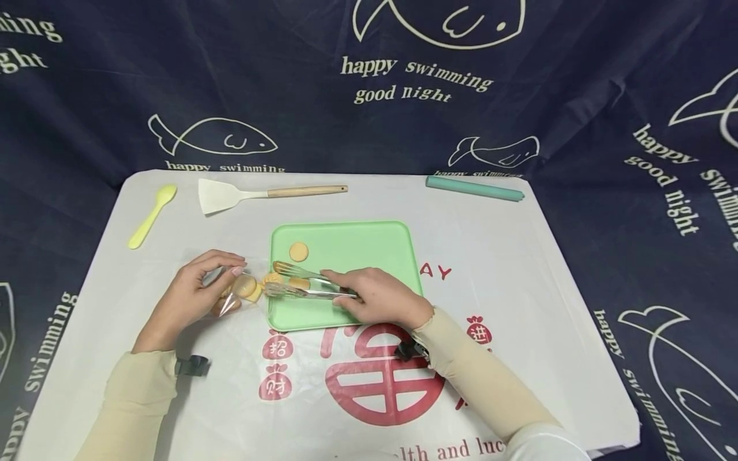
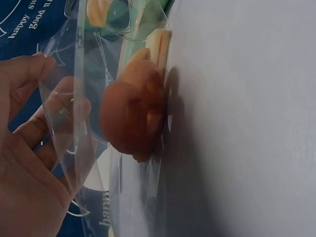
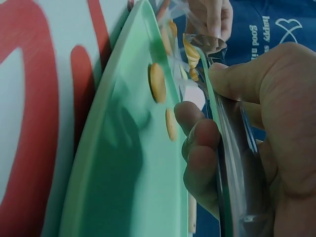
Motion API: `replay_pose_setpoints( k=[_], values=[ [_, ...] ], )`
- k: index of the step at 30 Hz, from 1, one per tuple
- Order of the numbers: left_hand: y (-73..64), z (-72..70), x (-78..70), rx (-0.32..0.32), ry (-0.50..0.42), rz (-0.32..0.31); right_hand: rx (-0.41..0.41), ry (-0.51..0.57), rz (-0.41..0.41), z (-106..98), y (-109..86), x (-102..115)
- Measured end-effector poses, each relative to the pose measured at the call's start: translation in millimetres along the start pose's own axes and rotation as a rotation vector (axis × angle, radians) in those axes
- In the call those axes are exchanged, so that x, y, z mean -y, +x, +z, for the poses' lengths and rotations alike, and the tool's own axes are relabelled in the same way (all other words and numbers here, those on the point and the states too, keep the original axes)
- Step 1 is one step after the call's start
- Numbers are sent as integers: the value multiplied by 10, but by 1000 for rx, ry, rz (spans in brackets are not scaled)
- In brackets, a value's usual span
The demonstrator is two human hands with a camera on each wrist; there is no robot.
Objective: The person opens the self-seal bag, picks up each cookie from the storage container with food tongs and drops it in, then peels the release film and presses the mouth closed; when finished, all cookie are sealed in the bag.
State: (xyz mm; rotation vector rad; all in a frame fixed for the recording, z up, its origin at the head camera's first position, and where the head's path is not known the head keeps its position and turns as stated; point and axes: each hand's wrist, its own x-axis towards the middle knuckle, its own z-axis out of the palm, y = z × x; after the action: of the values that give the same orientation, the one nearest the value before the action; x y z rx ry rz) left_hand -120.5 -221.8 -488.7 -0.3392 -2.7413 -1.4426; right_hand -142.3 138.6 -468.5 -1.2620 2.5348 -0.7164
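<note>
My left hand (image 1: 189,291) pinches the edge of a clear plastic bag (image 2: 79,123) between thumb and fingers. Inside the bag lie several round brown and yellow biscuits (image 2: 121,118), pressed close together. My right hand (image 1: 383,296) grips metal tongs (image 1: 314,294) near the middle of their arms. A ridged yellow biscuit (image 3: 191,53) sits between the tong tips, at the bag's mouth over the left rim of a green tray (image 1: 363,246). On the tray are two round biscuits, one toward the back (image 1: 298,251) and one (image 1: 300,282) seen between the tong arms.
Behind the bag, at the table's back left, lie a yellow spoon (image 1: 151,218) and a white spatula (image 1: 221,196) with a wooden handle. A teal rolled item (image 1: 475,188) rests along the back right edge. Dark printed cloth (image 1: 323,141) hangs behind the table.
</note>
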Motion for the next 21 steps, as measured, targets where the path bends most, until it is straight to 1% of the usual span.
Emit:
replay_pose_setpoints(
  k=[4,10,14,21],
  values=[
    [-6,-11,7,4,-9,-9,30,-16,-9,37,99,46],
    [-11,-22,7,-6,-4,10,81,-10,-9,69,219,82],
    [-12,-21,7,-15,-3,21,92,-6,-22,81,298,88],
    [-16,-25,-8,-16,-11,12,106,-20,-50,108,434,120]
  ],
)
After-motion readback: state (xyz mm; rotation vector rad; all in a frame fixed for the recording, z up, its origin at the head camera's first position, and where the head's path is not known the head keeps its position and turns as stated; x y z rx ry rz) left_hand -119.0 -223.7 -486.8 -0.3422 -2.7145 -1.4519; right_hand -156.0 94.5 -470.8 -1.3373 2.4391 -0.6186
